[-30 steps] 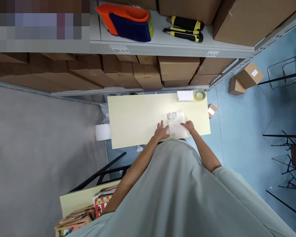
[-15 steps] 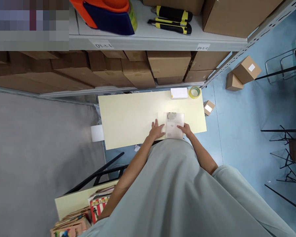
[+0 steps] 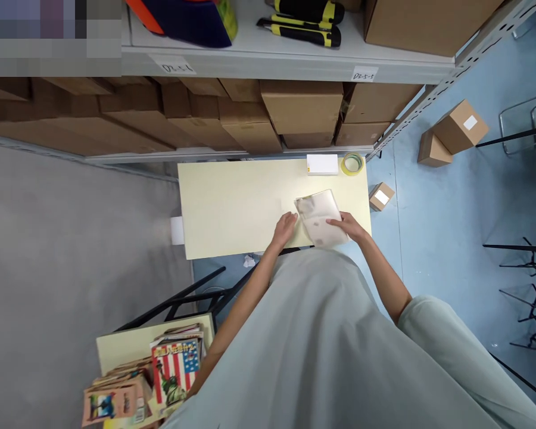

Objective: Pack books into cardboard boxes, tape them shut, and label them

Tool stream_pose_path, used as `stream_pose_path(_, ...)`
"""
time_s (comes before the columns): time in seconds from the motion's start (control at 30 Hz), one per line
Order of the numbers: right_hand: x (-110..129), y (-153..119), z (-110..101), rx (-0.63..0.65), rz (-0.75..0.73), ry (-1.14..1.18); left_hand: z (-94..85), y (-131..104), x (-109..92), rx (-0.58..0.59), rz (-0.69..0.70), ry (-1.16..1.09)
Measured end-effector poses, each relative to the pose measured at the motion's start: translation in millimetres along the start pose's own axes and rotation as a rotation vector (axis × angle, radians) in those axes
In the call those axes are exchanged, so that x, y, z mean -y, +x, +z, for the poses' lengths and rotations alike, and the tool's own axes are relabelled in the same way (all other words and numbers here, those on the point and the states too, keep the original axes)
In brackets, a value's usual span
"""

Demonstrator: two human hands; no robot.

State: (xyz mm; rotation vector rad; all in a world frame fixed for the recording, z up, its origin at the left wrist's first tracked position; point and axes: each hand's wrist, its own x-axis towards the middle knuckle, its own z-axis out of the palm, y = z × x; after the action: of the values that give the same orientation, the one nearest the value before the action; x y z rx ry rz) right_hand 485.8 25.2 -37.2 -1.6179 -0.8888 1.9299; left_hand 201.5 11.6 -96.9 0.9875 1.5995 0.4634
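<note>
A pale, whitish booklet [image 3: 320, 215], with faint grey marks on its cover, lies tilted above the front edge of the cream table [image 3: 232, 208]. Its right edge is gripped by my right hand [image 3: 352, 226], the thumb on top and the other fingers hidden underneath. My left hand [image 3: 286, 229] is beside the booklet's left edge with its fingers curled together. Whatever those fingers hold, if anything, is too small to make out.
At the table's back right are a white box [image 3: 322, 164] and a tape roll [image 3: 352, 164]. Behind stands a shelf with cartons [image 3: 301, 107] and utility knives [image 3: 306, 30]. Magazines [image 3: 174, 369] are stacked at lower left. A small carton [image 3: 381, 196] is on the right.
The booklet has turned from square to the table to a tilt, its top edge leaning left. My left hand's spread fingers have curled in. My right hand has shifted slightly right with the booklet.
</note>
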Motion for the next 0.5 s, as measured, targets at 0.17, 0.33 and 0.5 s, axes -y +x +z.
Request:
stream_pose_path(0.17, 12, -8, -2, 0.05, -0.028, 0.106, 15.9, -17, -24, 0.182, -0.056, -0.517)
stream_pose_path(0.33, 6, -8, 3, -0.061, -0.065, 0.118, 19.0, -24, -34, -0.064, 0.002, -0.459)
stream_pose_path(0.5, 6, -10, 11, -0.053, -0.104, 0.165, 10.7, -33, -49, -0.178, 0.064, -0.319)
